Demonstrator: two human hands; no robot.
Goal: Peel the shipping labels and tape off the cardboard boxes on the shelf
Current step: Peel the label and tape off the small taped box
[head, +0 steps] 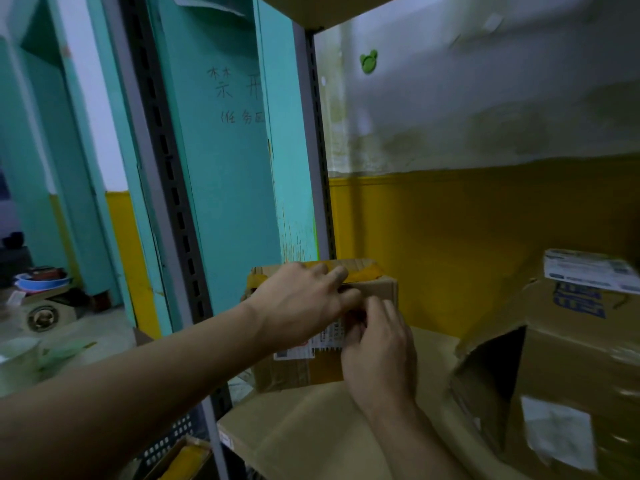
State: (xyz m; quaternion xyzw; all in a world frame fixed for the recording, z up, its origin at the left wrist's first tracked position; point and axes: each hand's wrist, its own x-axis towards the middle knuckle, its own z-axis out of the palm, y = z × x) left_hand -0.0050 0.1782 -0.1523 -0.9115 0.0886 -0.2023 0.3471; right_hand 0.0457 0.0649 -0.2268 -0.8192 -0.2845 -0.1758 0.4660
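Small box [381, 289], frame centre: left hand [301, 303] flat on yellow tape [363, 273]; right hand [381, 344] pinches shipping label [304, 348], print unreadable. Teal panel [225, 174], handwritten "禁 开".

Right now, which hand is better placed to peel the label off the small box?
Right. The right hand pinches the label at its edge on the box; the left hand rests on top, bracing it.

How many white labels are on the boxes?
3: first label on the small box, at the right hand; second label atop the big box; third label, blurred, on its side. More may be hidden.
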